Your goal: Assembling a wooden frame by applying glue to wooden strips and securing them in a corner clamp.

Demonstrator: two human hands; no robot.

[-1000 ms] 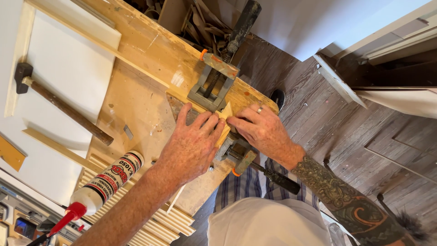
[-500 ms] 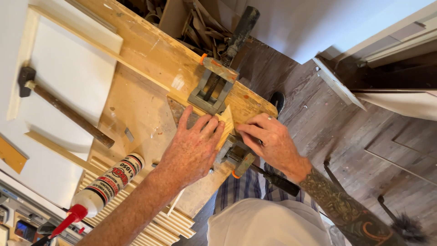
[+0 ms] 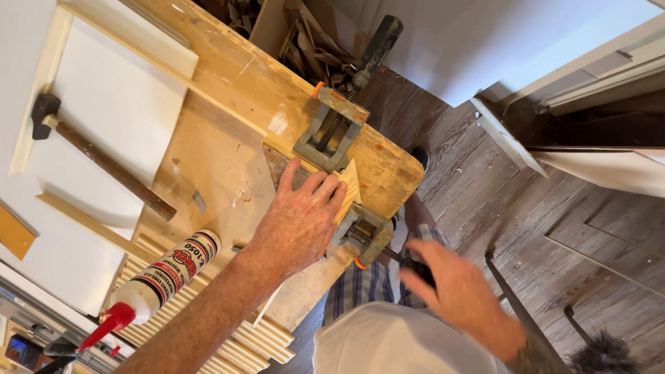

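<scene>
Wood block (image 3: 348,185) under left hand (image 3: 299,223), crate (image 3: 305,34) apparently holding scraps

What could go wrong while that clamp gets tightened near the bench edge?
The left hand presses a small wood piece right beside the near clamp, so fingers could get pinched. The right hand is on the clamp handle; the piece may shift or split under pressure. The hammer and sealant tube lie loose nearby.
</scene>
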